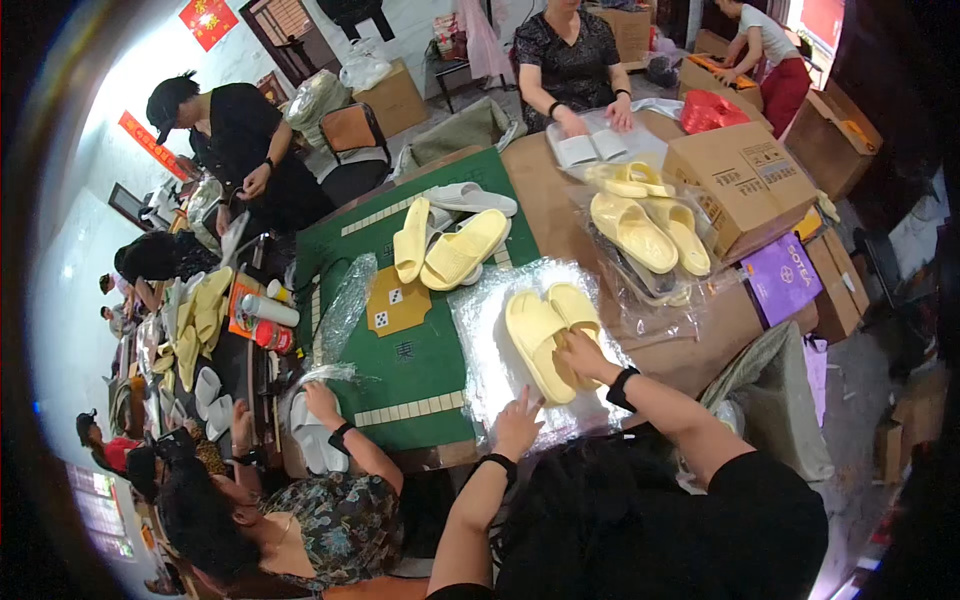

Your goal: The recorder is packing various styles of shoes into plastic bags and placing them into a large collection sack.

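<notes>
A pair of pale yellow slippers (536, 340) lies on a stack of clear, shiny plastic bags (480, 345) in front of me. My right hand (588, 360) is closed on the slippers where their inner edges meet, and its fingertips are partly hidden between them. Just left of the slippers' near ends, my left hand (518, 426) is over the bags with its fingers apart and nothing in it. Beyond the bags, another yellow pair (464, 250) rests on grey slippers (470, 198) on the green table mat (430, 345).
Bagged yellow slippers (633, 232) lie at the right, by a cardboard box (742, 185) and a purple box (782, 282). Across the table a person handles white slippers (590, 148). At the left, a co-worker's hand (322, 402) touches white slippers (320, 440).
</notes>
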Motion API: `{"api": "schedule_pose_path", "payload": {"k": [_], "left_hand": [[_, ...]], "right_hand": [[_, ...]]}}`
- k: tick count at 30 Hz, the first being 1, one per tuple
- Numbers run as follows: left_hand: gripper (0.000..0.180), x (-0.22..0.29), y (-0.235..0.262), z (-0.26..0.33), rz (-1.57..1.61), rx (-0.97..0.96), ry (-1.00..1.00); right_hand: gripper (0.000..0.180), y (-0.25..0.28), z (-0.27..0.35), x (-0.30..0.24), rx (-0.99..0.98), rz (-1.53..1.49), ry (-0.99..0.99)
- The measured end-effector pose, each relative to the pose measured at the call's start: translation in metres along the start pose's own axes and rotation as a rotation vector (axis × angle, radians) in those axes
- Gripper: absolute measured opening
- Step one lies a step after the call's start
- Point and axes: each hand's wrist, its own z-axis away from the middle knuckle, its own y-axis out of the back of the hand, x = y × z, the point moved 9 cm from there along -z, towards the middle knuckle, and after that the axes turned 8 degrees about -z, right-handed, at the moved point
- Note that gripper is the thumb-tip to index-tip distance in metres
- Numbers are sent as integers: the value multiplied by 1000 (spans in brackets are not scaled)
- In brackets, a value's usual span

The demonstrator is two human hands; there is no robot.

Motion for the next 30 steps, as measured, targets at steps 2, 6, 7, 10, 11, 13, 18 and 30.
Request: {"api": "schedule_pose_path", "payload": {"k": [2, 6, 7, 10, 11, 13, 18, 30], "left_hand": [[66, 0, 21, -9, -50, 11, -37], [73, 4, 41, 1, -2, 54, 21], [73, 6, 42, 1, 1, 59, 12], [69, 28, 46, 6, -144, 113, -217], [69, 28, 40, 7, -145, 116, -225], [61, 26, 17, 4, -133, 71, -252], [68, 8, 7, -12, -54, 163, -210], [43, 13, 32, -3, -55, 205, -197]], "right_hand": [[29, 6, 11, 1, -32, -41, 64], [24, 3, 57, -7, 55, -48, 263], [24, 3, 64, -9, 61, -39, 258], [30, 13, 79, -17, 187, -243, 249], [30, 21, 86, -18, 194, -240, 245], [29, 24, 101, -12, -15, -317, -299], [25, 44, 121, 10, -68, -577, -229], [25, 15, 196, 24, -414, -700, -396]]}}
